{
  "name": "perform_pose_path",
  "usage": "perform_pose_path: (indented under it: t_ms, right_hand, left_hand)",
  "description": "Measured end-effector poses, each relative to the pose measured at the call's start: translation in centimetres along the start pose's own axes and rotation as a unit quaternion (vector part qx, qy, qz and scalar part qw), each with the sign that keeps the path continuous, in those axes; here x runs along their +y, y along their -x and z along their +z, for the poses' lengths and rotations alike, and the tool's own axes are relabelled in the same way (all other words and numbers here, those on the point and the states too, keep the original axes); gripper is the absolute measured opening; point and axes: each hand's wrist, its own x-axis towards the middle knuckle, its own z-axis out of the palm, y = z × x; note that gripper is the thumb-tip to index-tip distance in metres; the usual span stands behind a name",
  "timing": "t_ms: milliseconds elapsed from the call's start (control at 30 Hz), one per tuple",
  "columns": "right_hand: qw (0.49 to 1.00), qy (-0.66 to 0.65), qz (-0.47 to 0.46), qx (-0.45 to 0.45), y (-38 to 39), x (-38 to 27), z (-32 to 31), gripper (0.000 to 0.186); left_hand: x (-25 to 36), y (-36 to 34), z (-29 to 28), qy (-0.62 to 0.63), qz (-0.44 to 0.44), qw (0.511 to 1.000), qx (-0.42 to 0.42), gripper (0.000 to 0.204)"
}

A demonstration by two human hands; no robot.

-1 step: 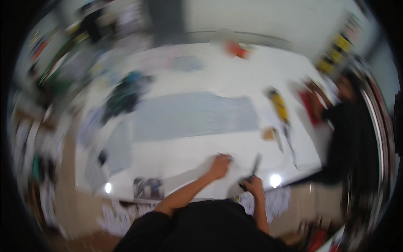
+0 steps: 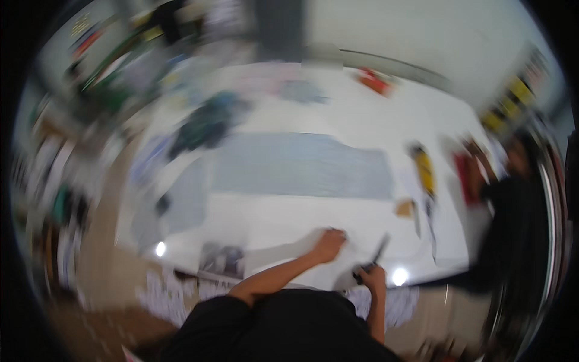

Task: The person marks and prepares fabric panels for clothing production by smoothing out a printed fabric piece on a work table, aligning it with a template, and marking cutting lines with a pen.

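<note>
My right hand (image 2: 375, 276) is closed round the dark handles of a pair of scissors (image 2: 380, 248), near the table's front edge. Their long blade points up and away, a little to the right, blurred. To the left of it, my left hand (image 2: 330, 245) rests low over the white table (image 2: 283, 220) with its fingers curled. Something small and dark shows at the fingertips, too smeared to name. Beyond both hands a long grey-blue piece of cloth (image 2: 301, 166) lies flat, touched by neither hand.
At the right, a person in black (image 2: 512, 211) works over a red thing (image 2: 467, 175). A yellow tool with a cord (image 2: 425, 172) and a tan piece (image 2: 404, 209) lie nearer. Dark cloth (image 2: 205, 123) and more grey-blue cloth (image 2: 184, 199) lie left; a red object (image 2: 374, 81) is far back.
The whole view has swung, so the table and its things sit farther right in the picture. Both hands appear slightly farther right and lower; the scissors stay in my right hand.
</note>
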Motion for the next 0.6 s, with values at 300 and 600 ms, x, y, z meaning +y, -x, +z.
perform_pose_path:
  t_ms: [300,600]
  right_hand:
    - [0.990,0.124,-0.051,-0.044,-2.5,2.3,-1.2,0.036]
    - [0.986,0.083,-0.060,-0.134,-4.2,4.9,-2.3,0.032]
  left_hand:
    - [-1.2,5.0,-3.1,0.049,-0.143,0.985,-0.084,0.030]
    - [-1.0,8.9,-6.1,0.143,-0.230,0.960,0.071,0.033]
